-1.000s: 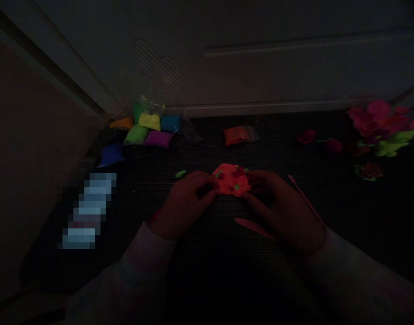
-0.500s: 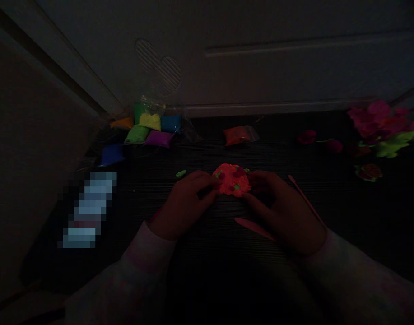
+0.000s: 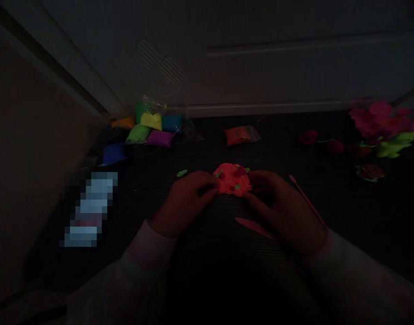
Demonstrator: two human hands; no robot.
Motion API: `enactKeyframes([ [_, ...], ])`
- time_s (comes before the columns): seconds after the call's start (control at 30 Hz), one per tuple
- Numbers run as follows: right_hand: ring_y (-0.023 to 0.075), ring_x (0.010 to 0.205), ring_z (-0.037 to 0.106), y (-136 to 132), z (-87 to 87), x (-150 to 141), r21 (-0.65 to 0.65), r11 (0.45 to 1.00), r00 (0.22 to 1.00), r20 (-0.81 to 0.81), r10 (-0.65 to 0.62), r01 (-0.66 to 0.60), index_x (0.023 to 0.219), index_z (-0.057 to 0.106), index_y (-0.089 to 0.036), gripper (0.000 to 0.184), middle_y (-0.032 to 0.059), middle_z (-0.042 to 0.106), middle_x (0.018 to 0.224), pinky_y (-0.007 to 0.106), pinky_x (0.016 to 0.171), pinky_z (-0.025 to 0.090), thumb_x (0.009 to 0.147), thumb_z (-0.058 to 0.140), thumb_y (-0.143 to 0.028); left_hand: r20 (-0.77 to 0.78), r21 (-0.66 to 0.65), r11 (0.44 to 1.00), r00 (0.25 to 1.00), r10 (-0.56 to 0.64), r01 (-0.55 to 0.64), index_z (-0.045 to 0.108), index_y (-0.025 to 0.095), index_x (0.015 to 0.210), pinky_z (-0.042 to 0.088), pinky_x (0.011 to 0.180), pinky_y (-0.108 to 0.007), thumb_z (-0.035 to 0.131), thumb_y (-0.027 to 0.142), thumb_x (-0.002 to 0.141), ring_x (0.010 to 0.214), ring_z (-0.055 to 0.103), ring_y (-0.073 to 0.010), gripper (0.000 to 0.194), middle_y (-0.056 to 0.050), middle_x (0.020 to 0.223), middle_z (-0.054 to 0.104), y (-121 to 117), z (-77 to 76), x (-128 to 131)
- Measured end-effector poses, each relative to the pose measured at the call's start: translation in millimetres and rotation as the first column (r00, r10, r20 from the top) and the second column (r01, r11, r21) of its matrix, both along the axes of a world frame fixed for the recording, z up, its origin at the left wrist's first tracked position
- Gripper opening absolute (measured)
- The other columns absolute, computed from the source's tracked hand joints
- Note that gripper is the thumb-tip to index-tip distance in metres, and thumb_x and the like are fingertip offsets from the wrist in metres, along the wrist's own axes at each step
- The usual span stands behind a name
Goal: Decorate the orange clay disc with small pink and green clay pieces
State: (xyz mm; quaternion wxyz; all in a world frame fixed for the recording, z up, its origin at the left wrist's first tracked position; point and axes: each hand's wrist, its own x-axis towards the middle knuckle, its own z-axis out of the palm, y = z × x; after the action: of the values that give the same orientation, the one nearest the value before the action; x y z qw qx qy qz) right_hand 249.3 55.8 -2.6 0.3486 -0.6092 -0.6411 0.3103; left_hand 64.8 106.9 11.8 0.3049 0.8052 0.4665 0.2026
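while dim light leaves the room murky, we see a pale panelled surface behind a dark, finely ridged tabletop. our right hand spreads thumb from fingers at the right edge of the orange-red disc; our left hand bends thumb and fingers to its left edge, though we cannot tell whether they pinch it. the disc lies on the tabletop between our hands, nearer us than an orange packet and right of a small green piece.
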Motion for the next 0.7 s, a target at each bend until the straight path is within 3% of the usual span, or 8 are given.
enactKeyframes([
  [0.17, 0.0178, 0.088, 0.057, 0.5, -0.3, -0.3, -0.022, 1.000, 1.000, -0.020, -0.016, 0.015, 0.104, 0.049, -0.018, 0.031, 0.0072, 0.057, 0.102, 0.034, 0.077, 0.048, 0.074, 0.055, -0.026, 0.006, -0.008, 1.000, 1.000, 0.007, -0.007, 0.060, 0.019, 0.090, 0.046, 0.073, -0.024, 0.058, 0.020, 0.072, 0.080, 0.058, -0.0113, 0.018, 0.000, 0.090, 0.062, -1.7, 1.1, 2.0],
  [0.27, 0.0183, 0.089, 0.057, 0.6, 0.8, -0.2, -0.024, 1.000, 1.000, -0.022, -0.013, 0.012, 0.105, 0.048, -0.018, 0.033, 0.0079, 0.057, 0.103, 0.035, 0.078, 0.048, 0.074, 0.056, -0.027, -0.001, 0.014, 0.999, 0.999, 0.033, -0.033, 0.055, 0.020, 0.102, 0.046, 0.073, -0.024, 0.059, 0.024, 0.072, 0.081, 0.058, -0.0118, 0.031, 0.000, 0.095, 0.061, -4.5, 15.1, -1.3],
  [0.4, 0.0183, 0.087, 0.057, -0.5, 3.4, 0.0, -0.056, 0.998, 1.000, 0.003, -0.031, 0.032, 0.103, 0.048, -0.018, 0.032, 0.0089, 0.057, 0.102, 0.036, 0.077, 0.049, 0.074, 0.055, -0.029, -0.053, 0.112, 0.969, 0.972, 0.228, -0.221, 0.056, 0.022, 0.100, 0.046, 0.072, -0.025, 0.056, 0.031, 0.074, 0.076, 0.058, -0.0132, 0.028, 0.000, 0.092, 0.062, -10.2, 42.8, -25.3],
  [0.47, 0.0178, 0.086, 0.058, -0.9, 2.9, 0.0, -0.072, 0.996, 0.999, -0.009, -0.048, 0.048, 0.102, 0.049, -0.018, 0.031, 0.0088, 0.058, 0.100, 0.035, 0.076, 0.049, 0.074, 0.055, -0.030, -0.109, 0.129, 0.947, 0.944, 0.310, -0.296, 0.057, 0.021, 0.099, 0.046, 0.071, -0.027, 0.053, 0.035, 0.075, 0.077, 0.058, -0.0154, 0.028, -0.001, 0.092, 0.063, -14.7, 48.2, -44.3],
  [0.53, 0.0174, 0.086, 0.058, -0.7, 0.4, 0.7, -0.082, 0.995, 0.997, -0.045, -0.068, 0.064, 0.100, 0.049, -0.018, 0.031, 0.0081, 0.058, 0.098, 0.034, 0.076, 0.049, 0.074, 0.055, -0.033, -0.228, 0.126, 0.956, 0.930, 0.287, -0.264, 0.059, 0.019, 0.096, 0.046, 0.073, -0.030, 0.054, 0.040, 0.073, 0.081, 0.058, -0.0186, 0.031, -0.004, 0.094, 0.062, -20.6, 43.5, -62.5],
  [0.63, 0.0180, 0.089, 0.058, -0.5, -2.4, 5.0, -0.094, 0.992, 0.988, -0.122, -0.096, 0.085, 0.099, 0.050, -0.019, 0.032, 0.0072, 0.059, 0.098, 0.034, 0.077, 0.049, 0.073, 0.055, -0.037, -0.341, 0.022, 0.988, 0.927, 0.154, -0.155, 0.060, 0.019, 0.093, 0.046, 0.076, -0.035, 0.059, 0.043, 0.067, 0.085, 0.057, -0.0213, 0.036, -0.005, 0.093, 0.061, -31.3, 26.1, -78.6],
  [0.7, 0.0186, 0.089, 0.058, -2.9, 1.9, 9.6, -0.091, 0.990, 0.986, -0.119, -0.120, 0.110, 0.100, 0.050, -0.021, 0.033, 0.0067, 0.059, 0.099, 0.034, 0.075, 0.050, 0.073, 0.055, -0.039, -0.325, -0.006, 0.977, 0.925, 0.198, -0.212, 0.060, 0.017, 0.094, 0.046, 0.078, -0.034, 0.056, 0.034, 0.071, 0.085, 0.057, -0.0193, 0.028, -0.005, 0.092, 0.061, -39.5, 17.1, -79.2],
])
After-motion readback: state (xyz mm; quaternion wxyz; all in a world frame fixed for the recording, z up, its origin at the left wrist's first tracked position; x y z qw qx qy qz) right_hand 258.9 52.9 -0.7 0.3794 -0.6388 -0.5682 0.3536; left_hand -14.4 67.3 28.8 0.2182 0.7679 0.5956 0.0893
